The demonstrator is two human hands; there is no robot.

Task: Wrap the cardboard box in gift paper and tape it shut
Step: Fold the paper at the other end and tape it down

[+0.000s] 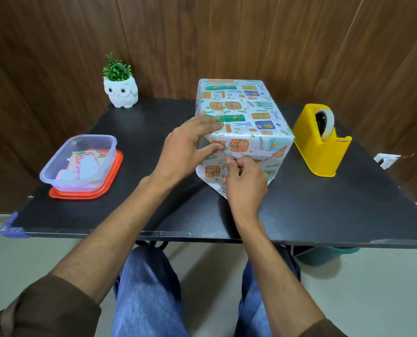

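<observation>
The cardboard box [241, 113] stood near the middle of the black worktop [141, 122], a little to the right, with its near end facing the person. It was covered on top and on its visible sides in pale gift paper [258, 144] printed with orange, green and blue presents, ribbons and sprigs.

The left hand [183, 152] lay over the box's near left corner. Its fingers [209, 120] were stretched out flat on the top face and its thumb pressed against the near face, so it held nothing closed in its grasp. The right hand [246, 181] was just below it at the near face, with its fingers curled and its thumb pinching a loose flap of the paper that hung down to the worktop.

A yellow plastic tape dispenser [321, 147] holding a roll of tape stood just to the right of the box, apart from it.
</observation>
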